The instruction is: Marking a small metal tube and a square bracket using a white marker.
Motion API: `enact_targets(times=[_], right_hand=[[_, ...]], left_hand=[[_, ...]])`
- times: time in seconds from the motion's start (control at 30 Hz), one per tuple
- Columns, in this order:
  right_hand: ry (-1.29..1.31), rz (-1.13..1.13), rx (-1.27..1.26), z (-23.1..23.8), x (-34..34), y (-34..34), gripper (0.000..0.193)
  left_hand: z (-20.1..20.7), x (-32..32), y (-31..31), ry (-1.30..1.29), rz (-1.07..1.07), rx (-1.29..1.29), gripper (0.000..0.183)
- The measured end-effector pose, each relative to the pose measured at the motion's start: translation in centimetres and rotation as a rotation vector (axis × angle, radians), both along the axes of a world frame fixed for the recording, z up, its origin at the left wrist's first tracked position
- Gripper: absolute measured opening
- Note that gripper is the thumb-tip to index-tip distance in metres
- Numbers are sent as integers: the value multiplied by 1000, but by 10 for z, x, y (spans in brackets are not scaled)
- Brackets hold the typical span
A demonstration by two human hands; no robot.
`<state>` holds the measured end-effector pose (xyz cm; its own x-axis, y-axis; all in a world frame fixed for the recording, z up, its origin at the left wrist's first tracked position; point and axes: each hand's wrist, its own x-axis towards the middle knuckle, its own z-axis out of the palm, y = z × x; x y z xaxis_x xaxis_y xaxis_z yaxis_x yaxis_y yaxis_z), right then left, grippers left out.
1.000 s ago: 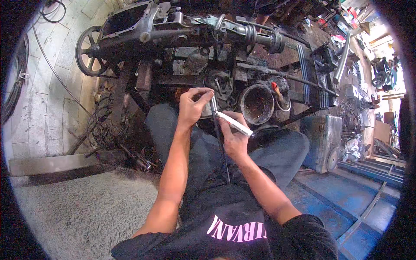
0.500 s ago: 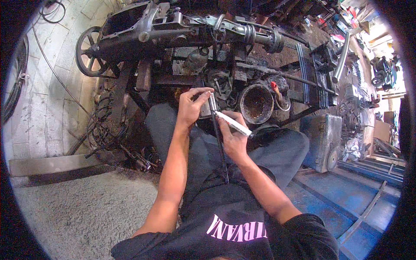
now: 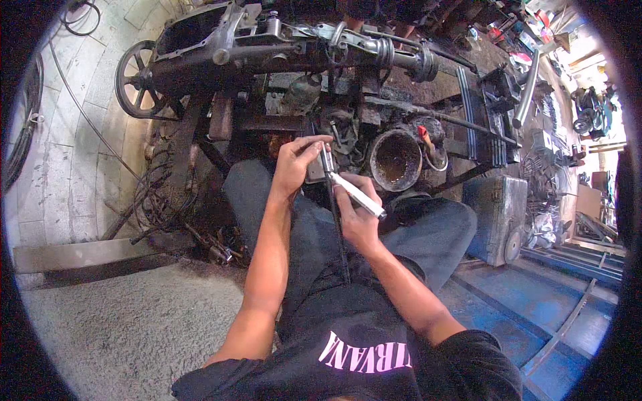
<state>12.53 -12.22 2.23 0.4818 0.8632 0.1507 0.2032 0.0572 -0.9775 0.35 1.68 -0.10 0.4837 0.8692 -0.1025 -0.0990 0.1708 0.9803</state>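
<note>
A long dark rod [image 3: 338,230] with a bright metal upper end stands tilted in front of me, its lower end against my shirt. My left hand [image 3: 293,166] is closed at the bright end, thumb and fingertips pinching it. In my right hand [image 3: 359,217] is a white marker pen [image 3: 359,196], gripped between thumb and fingers. Its front end meets the rod just below the bright section; whether the tip touches cannot be made out. Just right of my hands sits a round, dirty metal pot [image 3: 375,175], with a red-handled tool [image 3: 425,136] beside it.
A greasy machine frame with a long shaft [image 3: 261,55] and a spoked wheel [image 3: 124,80] spans the far side. Cables [image 3: 157,200] lie tangled at the left. A worn grey case [image 3: 491,217] stands right of my knee, by a blue metal surface [image 3: 528,314].
The marker's rear end has swung slightly down and left, along with my right hand. The rod's lower end has shifted a little left. My left hand keeps its grip.
</note>
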Motion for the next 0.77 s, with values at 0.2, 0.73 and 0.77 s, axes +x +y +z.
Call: enact_targets(times=[0.2,0.73,0.77], right_hand=[[-116,19,11,4,0,1,20],[-99,41,-18,5,-1,-1,21],[-86,44,-37,5,-1,0,22]], left_hand=[[0,0,1,182,28,234,24],[-4,-5,3,106,8,58,26],[-1,-4,2,87,9,-9,27]])
